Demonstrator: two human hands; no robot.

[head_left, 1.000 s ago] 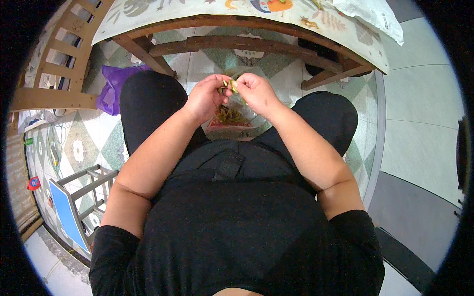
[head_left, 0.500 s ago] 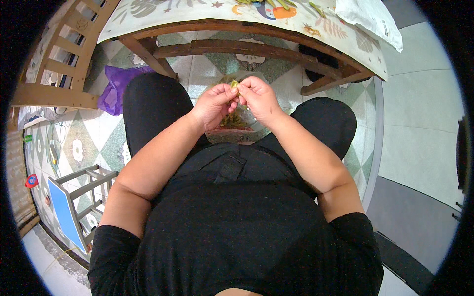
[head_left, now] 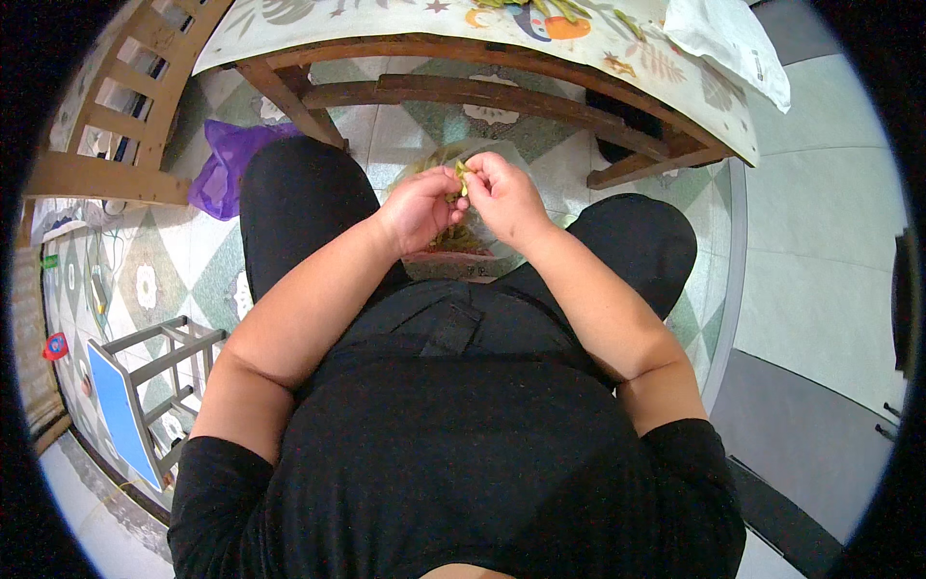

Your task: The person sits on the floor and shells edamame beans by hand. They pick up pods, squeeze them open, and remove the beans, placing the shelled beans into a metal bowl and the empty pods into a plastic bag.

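Between my knees, my left hand (head_left: 417, 207) and my right hand (head_left: 507, 203) meet fingertip to fingertip. Both pinch a small yellow-green pod (head_left: 463, 179), and the fingers cover much of it. Below them a clear plastic bag (head_left: 506, 259) stands open, holding yellowish-green pods or shells (head_left: 455, 237). My hands and wrists hide part of its mouth. More long green pods (head_left: 559, 10) lie at the top edge of the view, on the table.
Ahead is a wooden table (head_left: 463, 92) with a patterned cloth (head_left: 357, 24) and a white bag (head_left: 728, 43). A purple bag (head_left: 220, 179) lies by my left knee. At the left are a wooden chair (head_left: 106, 179) and a blue-topped stool (head_left: 125, 415).
My fingers have shifted slightly on the pod, which now shows more opened out between them. The right hand has turned a little. The whole view has moved slightly.
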